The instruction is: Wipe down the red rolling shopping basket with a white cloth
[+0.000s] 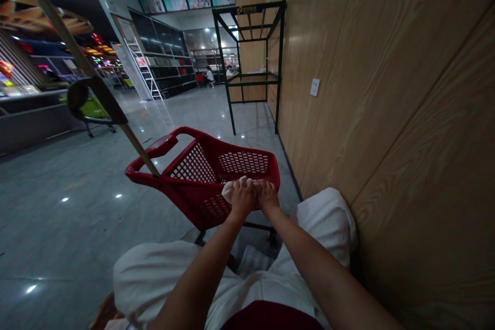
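A red plastic shopping cart (181, 180) with perforated walls stands right before my knees. My left hand (243, 199) is closed over a crumpled white cloth (227, 192) at the cart's near rim. Close beside it, my right hand (266, 195) curls its fingers round the same rim; whether it also has some of the cloth cannot be seen. A long pole (137, 145) with a black fitting slants up to the left from the cart's handle.
Wood-panelled wall (379, 103) runs close along the right, with a socket (314, 87) on it. Ahead stands a dark metal frame rack (253, 80). Farther off are a ladder (149, 73), black shelving and a crouching person (209, 77). A green cart (95, 108) stands left on the shiny floor.
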Demonstrator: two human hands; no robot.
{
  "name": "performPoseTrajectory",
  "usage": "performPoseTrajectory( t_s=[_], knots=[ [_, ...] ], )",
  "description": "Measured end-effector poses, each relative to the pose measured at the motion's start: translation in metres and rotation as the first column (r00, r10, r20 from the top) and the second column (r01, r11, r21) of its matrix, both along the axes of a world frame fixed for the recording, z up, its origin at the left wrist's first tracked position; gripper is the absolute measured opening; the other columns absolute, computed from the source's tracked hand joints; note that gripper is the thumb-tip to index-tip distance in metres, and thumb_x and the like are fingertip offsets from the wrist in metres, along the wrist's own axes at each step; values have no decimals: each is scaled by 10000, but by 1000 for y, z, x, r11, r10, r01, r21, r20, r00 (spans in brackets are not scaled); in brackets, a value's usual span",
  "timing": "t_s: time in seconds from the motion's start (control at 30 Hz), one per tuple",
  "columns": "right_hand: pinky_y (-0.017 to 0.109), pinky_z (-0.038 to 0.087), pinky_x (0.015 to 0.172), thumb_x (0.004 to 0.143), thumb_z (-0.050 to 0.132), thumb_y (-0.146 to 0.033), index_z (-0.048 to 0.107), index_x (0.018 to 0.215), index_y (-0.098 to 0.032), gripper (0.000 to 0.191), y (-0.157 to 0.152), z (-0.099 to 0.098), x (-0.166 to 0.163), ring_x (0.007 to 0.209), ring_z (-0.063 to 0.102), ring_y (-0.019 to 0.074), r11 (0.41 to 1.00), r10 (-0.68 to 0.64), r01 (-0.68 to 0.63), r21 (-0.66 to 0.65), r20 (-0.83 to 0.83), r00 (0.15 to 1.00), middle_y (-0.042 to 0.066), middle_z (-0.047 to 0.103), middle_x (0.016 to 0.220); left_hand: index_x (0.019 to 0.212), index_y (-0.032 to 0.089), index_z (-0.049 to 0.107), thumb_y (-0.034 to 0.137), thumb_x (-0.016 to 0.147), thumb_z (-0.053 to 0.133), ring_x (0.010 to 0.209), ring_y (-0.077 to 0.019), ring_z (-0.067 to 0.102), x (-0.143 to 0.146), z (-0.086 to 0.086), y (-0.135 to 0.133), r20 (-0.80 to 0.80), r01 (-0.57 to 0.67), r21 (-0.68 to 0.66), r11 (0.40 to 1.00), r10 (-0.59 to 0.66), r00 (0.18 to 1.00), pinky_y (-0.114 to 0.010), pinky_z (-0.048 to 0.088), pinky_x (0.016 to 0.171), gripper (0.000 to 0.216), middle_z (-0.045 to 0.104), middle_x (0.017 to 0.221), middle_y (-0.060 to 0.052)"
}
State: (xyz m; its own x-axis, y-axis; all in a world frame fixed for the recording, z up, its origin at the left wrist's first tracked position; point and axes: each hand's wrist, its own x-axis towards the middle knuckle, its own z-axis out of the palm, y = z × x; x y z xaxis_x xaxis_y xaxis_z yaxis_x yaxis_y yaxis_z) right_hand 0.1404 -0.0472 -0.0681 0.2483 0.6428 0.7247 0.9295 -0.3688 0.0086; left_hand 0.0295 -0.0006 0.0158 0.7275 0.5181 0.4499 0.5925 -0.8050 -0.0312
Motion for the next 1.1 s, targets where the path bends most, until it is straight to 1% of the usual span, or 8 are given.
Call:
performPoseTrajectory(
  t_s=[0.13, 0.27, 0.4, 0.57, 0.7, 0.9, 1.0, 1.1],
  knots=[
    [411, 366, 864, 884, 435, -117, 535, 1113, -171, 255, -8, -1, 6, 963, 472, 216, 999, 46, -46, 2, 23, 999, 118, 567, 1121, 1170, 283, 509, 341, 906, 388, 1002, -257, 495, -30, 11, 27, -98, 119, 27, 993, -116, 988, -419, 334, 865, 295, 543, 1187, -85],
    [428, 366, 871, 862, 471, -121, 531, 1128, -154, 275, -8, -3, 6, 971, 475, 224, 998, 56, -57, 30, 32, 998, 132, 567, 1115, 1168, 288, 511, 347, 906, 393, 1013, -256, 489, -54, 18, 45, -76, 82, 69, 994, -76, 994, -428, 319, 890, 293, 530, 1205, -83],
    [455, 357, 896, 863, 452, -101, 532, 1117, -142, 270, -4, -3, -1, 986, 474, 232, 999, 15, -15, 30, 4, 1000, 150, 569, 1115, 1054, 235, 562, 296, 908, 379, 996, -264, 486, -30, 13, 25, -21, -32, 12, 999, 32, 999, -429, 325, 869, 242, 530, 1192, -105],
    [445, 342, 922, 868, 443, -108, 525, 1150, -153, 297, -6, 0, -4, 1005, 469, 236, 1000, -27, 27, -12, -50, 998, 141, 560, 1143, 1048, 189, 556, 283, 908, 374, 965, -272, 498, 10, 1, -6, -17, -40, -13, 999, 40, 999, -436, 330, 842, 248, 543, 1156, -132],
    [424, 347, 897, 867, 441, -109, 547, 1126, -173, 287, -9, 1, 5, 964, 483, 224, 999, 6, -7, -37, -27, 1000, 124, 571, 1137, 1071, 234, 548, 366, 910, 389, 956, -260, 509, -8, 7, 12, -64, 47, 48, 998, -44, 997, -419, 333, 843, 261, 565, 1118, -99],
    [436, 331, 898, 844, 490, -135, 566, 1103, -155, 270, -3, -1, 17, 980, 486, 238, 999, -13, 12, -36, -19, 1000, 134, 588, 1119, 1056, 271, 559, 424, 878, 457, 932, -254, 509, -63, 28, 60, -44, 4, 128, 992, 2, 999, -429, 318, 873, 256, 579, 1051, -70],
    [463, 317, 917, 847, 477, -117, 559, 1110, -131, 276, 1, -3, 13, 1001, 488, 246, 998, -54, 52, -37, -41, 998, 162, 584, 1136, 985, 259, 587, 425, 872, 470, 945, -252, 495, -60, 26, 60, 7, -49, 105, 993, 49, 999, -428, 315, 877, 231, 577, 1071, -63],
    [481, 311, 930, 850, 457, -89, 550, 1110, -111, 277, 1, -4, 5, 1021, 491, 248, 997, -71, 71, -9, -48, 996, 184, 579, 1142, 952, 257, 601, 438, 872, 472, 942, -248, 492, -36, 15, 44, 23, -49, 63, 997, 48, 999, -412, 331, 852, 237, 583, 1064, -55]
  ],
)
